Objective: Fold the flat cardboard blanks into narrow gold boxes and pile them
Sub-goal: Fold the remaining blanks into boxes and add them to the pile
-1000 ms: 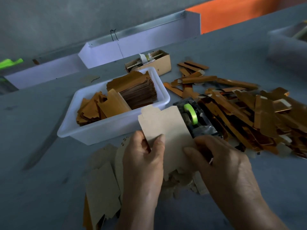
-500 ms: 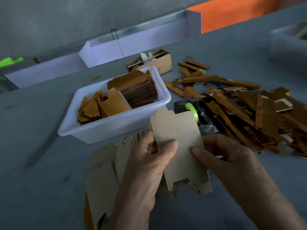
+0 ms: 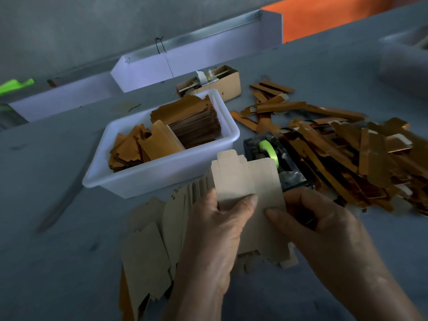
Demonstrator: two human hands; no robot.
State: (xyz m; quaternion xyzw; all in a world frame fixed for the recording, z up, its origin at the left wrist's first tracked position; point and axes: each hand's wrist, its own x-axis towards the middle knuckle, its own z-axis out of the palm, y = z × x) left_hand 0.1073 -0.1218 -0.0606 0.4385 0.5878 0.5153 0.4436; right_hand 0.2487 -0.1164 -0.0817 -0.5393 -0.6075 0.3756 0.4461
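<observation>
Low on the left of the counter (image 3: 58,262), loose flat blanks (image 3: 148,258) lie fanned with their plain brown side up. Just right of them the left hand (image 3: 215,230) pinches 1 blank (image 3: 249,184) near its left edge, thumb pressed on the brown face and the other fingers behind it. The blank is held tilted above the counter, in front of the white tub (image 3: 162,172) of stacked gold pieces.

The card looks thin, light and fairly stiff, scored so it should bend only along its creases. Its hidden gold face probably slides more easily under the fingers than the matte brown side. Gripping beside a score line, clear of the small end tabs, seems the safest hold, since those tabs would likely crumple.

The right hand (image 3: 324,230) clamps the blank's right edge, thumb on the front.

Both hands cover the blank's lower half, and its gold side cannot be seen. A tape dispenser (image 3: 273,158) is partly hidden behind it. On the right, the pile of folded gold boxes (image 3: 347,154) runs off the frame edge, tangled too much to count.
</observation>
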